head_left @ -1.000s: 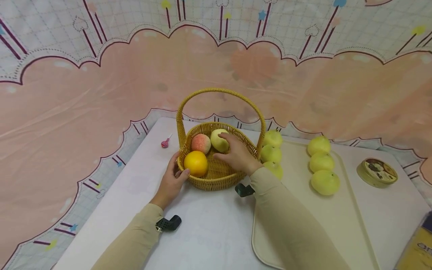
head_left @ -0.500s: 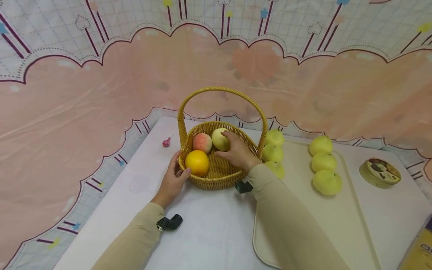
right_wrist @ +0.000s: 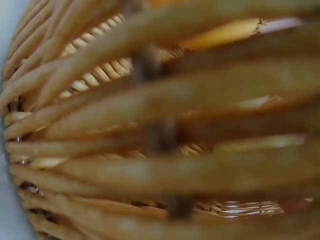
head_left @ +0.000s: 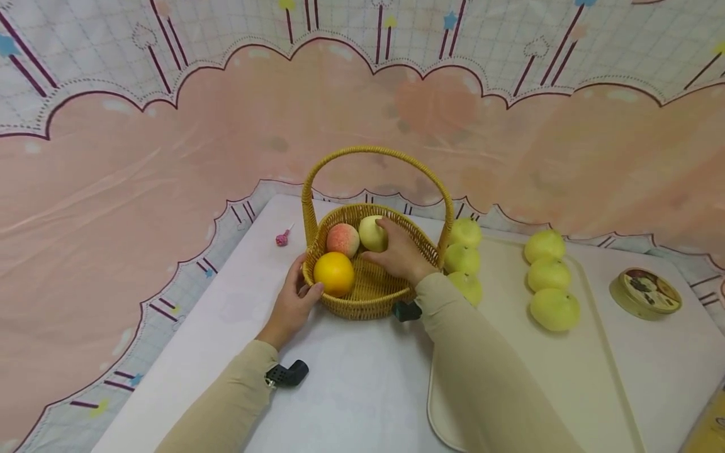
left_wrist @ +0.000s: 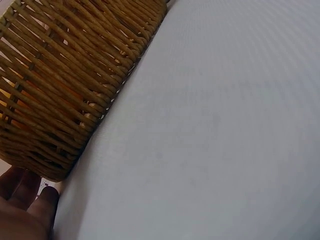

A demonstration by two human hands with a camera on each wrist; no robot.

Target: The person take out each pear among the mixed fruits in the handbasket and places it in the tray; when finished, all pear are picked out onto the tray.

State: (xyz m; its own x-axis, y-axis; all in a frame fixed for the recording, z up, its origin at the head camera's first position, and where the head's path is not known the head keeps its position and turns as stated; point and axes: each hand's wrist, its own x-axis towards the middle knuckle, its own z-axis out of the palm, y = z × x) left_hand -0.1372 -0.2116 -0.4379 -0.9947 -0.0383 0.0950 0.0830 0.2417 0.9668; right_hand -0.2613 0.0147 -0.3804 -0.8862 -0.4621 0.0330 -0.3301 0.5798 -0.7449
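Note:
A wicker basket (head_left: 370,307) with a tall arched handle stands in the middle of the table in the head view. My left hand (head_left: 290,309) grips its left side, thumb at the front rim and fingers on the outer wall. In the left wrist view, the left fingers (left_wrist: 31,187) lie against the woven end. Inside the basket are an orange (head_left: 334,275), a pinkish peach (head_left: 342,240) and a pale yellow-green fruit (head_left: 372,234). Reaching over the right rim, my right hand (head_left: 403,255) holds that pale fruit from its right side, fingers above and thumb below. Only basket weave (right_wrist: 165,145) fills the right wrist view.
A cream tray (head_left: 557,371) lies at the right, with two rows of yellow-green fruits (head_left: 554,309). Beyond it sits an oval tin (head_left: 647,292). A lollipop (head_left: 282,238) lies left of the basket. A patterned cloth (head_left: 340,113) hangs behind the table.
My right fingers have shifted slightly to the right across the pale fruit. The left hand keeps its place at the basket, and the whole head view has drifted a little.

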